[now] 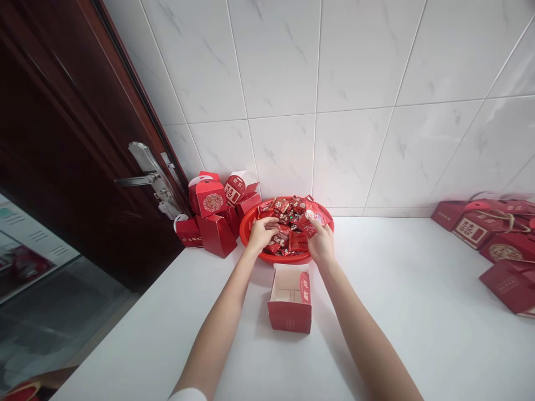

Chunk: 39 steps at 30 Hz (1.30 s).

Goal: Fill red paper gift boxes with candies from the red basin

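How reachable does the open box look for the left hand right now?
Probably yes: the left hand is over the red basin, and the open box stands just in front of it, with only the basin's near rim apparently between them.

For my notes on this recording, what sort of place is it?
Probably a room in a home, though I cannot be sure: a dark panelled door with a lever handle, a tiled wall and a white table.

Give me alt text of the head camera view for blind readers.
A person's right hand holds a red packet over a red basin of wrapped sweets, while the left hand reaches in. An open red box stands before it on a white table, more boxes at left and right.
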Each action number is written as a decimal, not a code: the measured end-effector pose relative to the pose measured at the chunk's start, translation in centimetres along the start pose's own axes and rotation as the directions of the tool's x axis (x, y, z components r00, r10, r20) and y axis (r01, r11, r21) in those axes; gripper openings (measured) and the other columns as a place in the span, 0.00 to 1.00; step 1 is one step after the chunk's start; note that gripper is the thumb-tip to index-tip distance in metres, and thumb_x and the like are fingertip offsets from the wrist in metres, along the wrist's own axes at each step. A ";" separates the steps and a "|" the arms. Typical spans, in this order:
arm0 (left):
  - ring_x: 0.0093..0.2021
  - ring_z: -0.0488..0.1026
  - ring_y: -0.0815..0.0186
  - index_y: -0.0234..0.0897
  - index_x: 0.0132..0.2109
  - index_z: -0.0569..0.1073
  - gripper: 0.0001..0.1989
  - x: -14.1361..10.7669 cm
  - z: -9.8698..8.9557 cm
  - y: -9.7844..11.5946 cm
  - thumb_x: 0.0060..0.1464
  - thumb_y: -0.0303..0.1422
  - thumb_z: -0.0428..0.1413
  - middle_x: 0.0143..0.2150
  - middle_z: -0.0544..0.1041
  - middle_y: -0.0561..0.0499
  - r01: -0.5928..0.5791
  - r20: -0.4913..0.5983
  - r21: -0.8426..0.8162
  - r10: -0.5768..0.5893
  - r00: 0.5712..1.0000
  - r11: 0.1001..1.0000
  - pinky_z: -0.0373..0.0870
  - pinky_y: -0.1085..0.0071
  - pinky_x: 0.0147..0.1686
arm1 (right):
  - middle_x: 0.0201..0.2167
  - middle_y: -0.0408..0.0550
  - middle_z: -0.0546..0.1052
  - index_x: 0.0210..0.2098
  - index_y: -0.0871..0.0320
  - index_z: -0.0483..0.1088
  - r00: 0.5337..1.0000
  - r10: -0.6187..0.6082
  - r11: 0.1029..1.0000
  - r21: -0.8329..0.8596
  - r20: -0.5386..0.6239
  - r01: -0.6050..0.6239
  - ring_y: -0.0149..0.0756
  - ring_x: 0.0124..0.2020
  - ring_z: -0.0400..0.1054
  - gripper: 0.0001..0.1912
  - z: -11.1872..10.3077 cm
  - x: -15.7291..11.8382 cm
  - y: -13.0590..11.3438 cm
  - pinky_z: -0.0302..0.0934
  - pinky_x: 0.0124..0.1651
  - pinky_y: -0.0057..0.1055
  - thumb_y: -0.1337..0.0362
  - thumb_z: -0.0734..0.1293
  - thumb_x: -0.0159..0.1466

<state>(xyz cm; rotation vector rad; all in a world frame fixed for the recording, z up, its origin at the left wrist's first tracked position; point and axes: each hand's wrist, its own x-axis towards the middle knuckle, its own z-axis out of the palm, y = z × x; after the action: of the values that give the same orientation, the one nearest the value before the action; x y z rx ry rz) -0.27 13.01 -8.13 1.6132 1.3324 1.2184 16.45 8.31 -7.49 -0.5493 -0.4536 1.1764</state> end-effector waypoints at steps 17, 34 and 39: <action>0.31 0.79 0.61 0.34 0.35 0.82 0.16 -0.6 -0.2 0.8 0.33 0.21 0.62 0.32 0.84 0.49 0.121 0.041 -0.255 -0.114 0.993 0.959 0.77 0.63 0.38 | 0.38 0.46 0.84 0.35 0.55 0.78 0.998 -0.017 0.999 -0.043 0.057 0.019 0.44 0.44 0.77 0.14 0.4 -0.6 -0.2 0.71 0.48 0.37 0.63 0.78 0.48; 0.40 0.79 0.58 0.37 0.25 0.80 0.05 -1.3 -0.5 1.3 0.36 0.32 0.63 0.34 0.83 0.49 -0.112 -0.050 -0.457 0.101 0.994 0.882 0.76 0.64 0.42 | 0.39 0.50 0.83 0.39 0.57 0.76 0.986 0.037 0.956 -0.293 0.164 0.013 0.50 0.45 0.77 0.20 0.2 -0.7 0.0 0.71 0.49 0.45 0.57 0.79 0.49; 0.39 0.80 0.56 0.38 0.29 0.83 0.08 -1.7 -0.5 1.5 0.36 0.33 0.64 0.32 0.84 0.49 -0.097 -0.005 -0.440 0.106 0.994 0.893 0.76 0.62 0.44 | 0.39 0.49 0.83 0.40 0.56 0.76 0.967 0.049 0.926 -0.374 0.250 0.050 0.49 0.42 0.77 0.20 0.2 -1.0 -0.1 0.71 0.49 0.46 0.57 0.78 0.50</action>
<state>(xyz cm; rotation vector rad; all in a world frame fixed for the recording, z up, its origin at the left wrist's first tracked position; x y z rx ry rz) -0.29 11.01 -6.98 1.3726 0.8817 1.4416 16.08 7.35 -7.32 -0.7316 -0.9165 1.1695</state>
